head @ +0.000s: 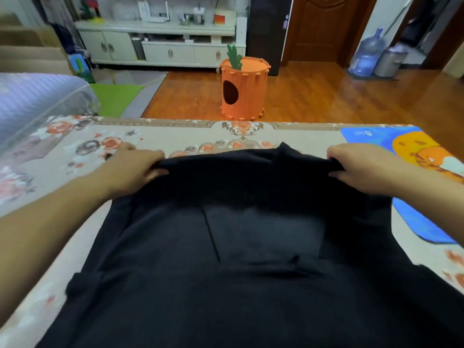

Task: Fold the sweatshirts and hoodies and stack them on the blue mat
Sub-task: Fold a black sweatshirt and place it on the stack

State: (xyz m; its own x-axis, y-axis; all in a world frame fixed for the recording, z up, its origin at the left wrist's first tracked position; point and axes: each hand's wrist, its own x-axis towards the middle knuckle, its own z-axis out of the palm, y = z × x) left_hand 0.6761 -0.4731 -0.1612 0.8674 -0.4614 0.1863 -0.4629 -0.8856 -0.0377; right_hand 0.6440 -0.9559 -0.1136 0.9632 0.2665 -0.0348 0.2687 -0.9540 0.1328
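A black hoodie (226,259) lies spread over the flower-patterned table, filling the near and middle part of the view, with a front pocket showing in its middle. My left hand (133,167) grips its far edge at the left corner. My right hand (361,167) grips the same edge at the right corner, and the cloth is stretched between them. The blue mat (371,138) with an orange cartoon print lies at the table's right side, partly under my right arm and the hoodie's right edge.
The table cover (175,136) with a floral pattern runs to a far edge. Beyond it on the wooden floor stands an orange carrot-shaped bin (244,91). A bundle in clear plastic (37,101) sits at the left. A cabinet and a water jug (369,54) stand further back.
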